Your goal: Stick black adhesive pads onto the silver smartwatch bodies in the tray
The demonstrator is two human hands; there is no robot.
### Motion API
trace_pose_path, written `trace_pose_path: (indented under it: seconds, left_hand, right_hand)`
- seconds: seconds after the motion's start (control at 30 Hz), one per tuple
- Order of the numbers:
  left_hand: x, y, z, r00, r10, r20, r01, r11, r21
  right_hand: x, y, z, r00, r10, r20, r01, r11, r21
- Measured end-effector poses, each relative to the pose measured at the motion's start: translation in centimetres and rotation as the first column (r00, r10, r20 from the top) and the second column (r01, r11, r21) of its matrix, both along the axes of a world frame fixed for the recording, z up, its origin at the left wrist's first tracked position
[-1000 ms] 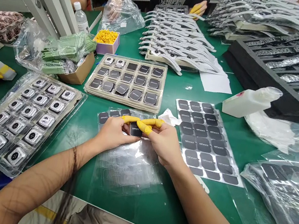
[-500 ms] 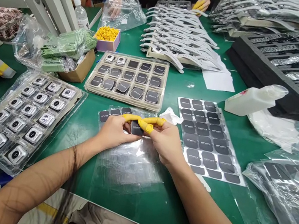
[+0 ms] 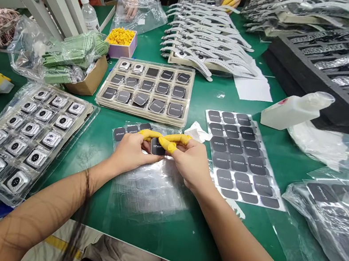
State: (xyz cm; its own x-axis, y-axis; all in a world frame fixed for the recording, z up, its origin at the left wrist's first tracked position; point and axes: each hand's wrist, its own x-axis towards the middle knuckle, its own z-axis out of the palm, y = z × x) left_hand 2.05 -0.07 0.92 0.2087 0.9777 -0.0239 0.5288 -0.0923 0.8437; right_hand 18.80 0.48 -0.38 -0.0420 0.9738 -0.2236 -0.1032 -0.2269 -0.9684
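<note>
Between my hands is a watch case [image 3: 157, 147] with a dark, lettered film on its face. My left hand [image 3: 133, 149] grips it from the left, and my right hand [image 3: 191, 160] presses on its right side with the thumb. Yellow finger cots cover some of my fingertips. Below my hands lie clear plastic sheets [image 3: 150, 193], with several dark film squares at their upper left. To the right rests a sheet of dark film stickers [image 3: 238, 162]. Behind my hands stands a tray of watch cases [image 3: 99, 99], most with dark faces up.
At left is another tray of watch cases [image 3: 52, 172], backs up. Farther off are a box of yellow finger cots [image 3: 120, 51], white watch straps [image 3: 207, 37], a white bottle [image 3: 288, 111] and a black foam tray [image 3: 316, 108]. Co-workers' hands [image 3: 129, 3] are at the far side and left.
My right thumb still presses on the watch case, which both hands keep holding in nearly the same place. The whole view shifts slightly. At left, a co-worker's hands move a little.
</note>
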Motion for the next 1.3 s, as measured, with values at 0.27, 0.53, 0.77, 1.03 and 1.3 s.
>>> trace_pose_path:
  seconds: [0.27,0.53,0.77,1.03,1.3]
  left_hand:
    - [0.1,-0.1,0.0,1.0,0.017,0.006,-0.017,1.0,0.019]
    - [-0.1,0.0,-0.4,0.999,0.026,0.047,-0.027,0.999,0.019]
    - [-0.5,0.3,-1.4,0.972,0.036,0.231,-0.017,0.996,-0.086]
    - [-0.5,0.6,-1.2,0.933,0.059,0.354,-0.009,0.99,-0.143]
    - [-1.8,1.2,-0.2,0.756,0.285,0.589,-0.192,0.957,-0.217]
  right_hand:
    - [-0.1,0.0,-0.1,1.0,-0.007,0.028,0.007,1.0,0.009]
    - [0.6,-0.2,0.5,0.914,-0.021,0.405,-0.05,0.985,0.163]
    - [3.0,0.2,1.0,0.646,-0.177,0.742,-0.441,0.708,0.552]
    - [3.9,0.8,-1.3,0.449,-0.174,0.877,-0.591,0.678,0.437]
    - [1.2,-0.1,-1.1,0.589,-0.023,0.808,-0.614,0.637,0.466]
